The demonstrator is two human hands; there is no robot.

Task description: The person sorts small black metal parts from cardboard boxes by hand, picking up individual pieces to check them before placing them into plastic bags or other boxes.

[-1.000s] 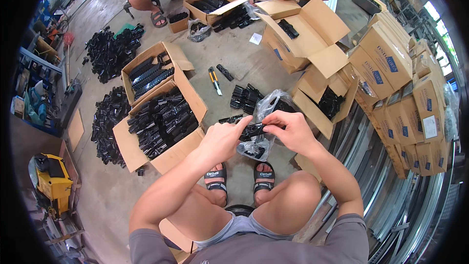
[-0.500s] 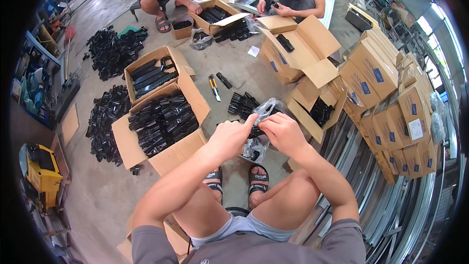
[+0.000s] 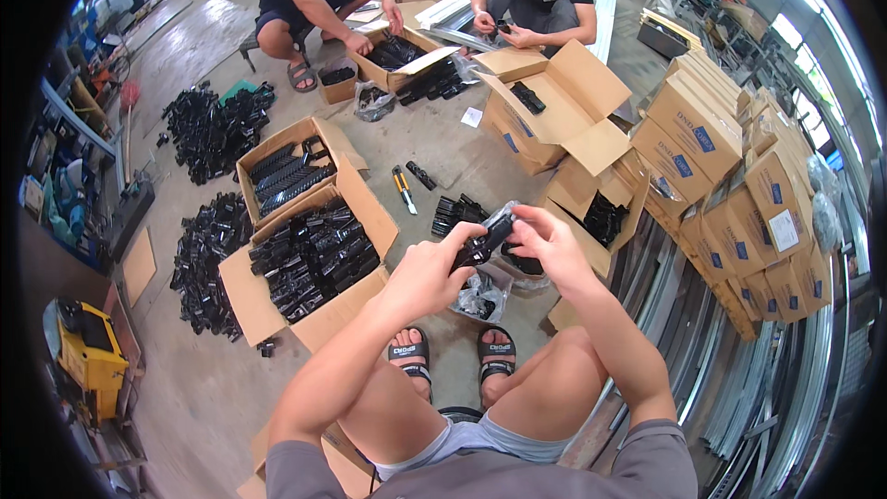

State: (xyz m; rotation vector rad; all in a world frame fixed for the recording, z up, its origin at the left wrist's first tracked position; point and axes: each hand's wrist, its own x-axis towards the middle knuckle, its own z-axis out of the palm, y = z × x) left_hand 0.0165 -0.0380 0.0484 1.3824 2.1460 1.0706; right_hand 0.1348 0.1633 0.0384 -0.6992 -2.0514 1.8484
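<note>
In front of my knees, my left hand (image 3: 434,268) is closed around a glossy black part (image 3: 480,248), long and dark like the others nearby. The fingers of my right hand (image 3: 547,238) pinch its far right end, where a greyish sheen looks like clear plastic film; I cannot tell how far the film wraps it. Just below my hands lies a clear plastic bag (image 3: 482,298) of small black pieces. Behind them, several black parts (image 3: 457,212) lie bunched on the floor, partly hidden by my left hand.
To the left stand open cartons (image 3: 236,277) full of black parts, beside loose heaps (image 3: 208,259). A yellow utility knife (image 3: 403,187) lies ahead. On the right are an open carton (image 3: 591,152), stacked closed cartons (image 3: 688,134) and metal profiles (image 3: 739,397). Two people crouch at the far side.
My hands have gone from gripping crumpled clear plastic to holding a black part between them. The view has shifted slightly. The far-left person's hands have moved over the carton there.
</note>
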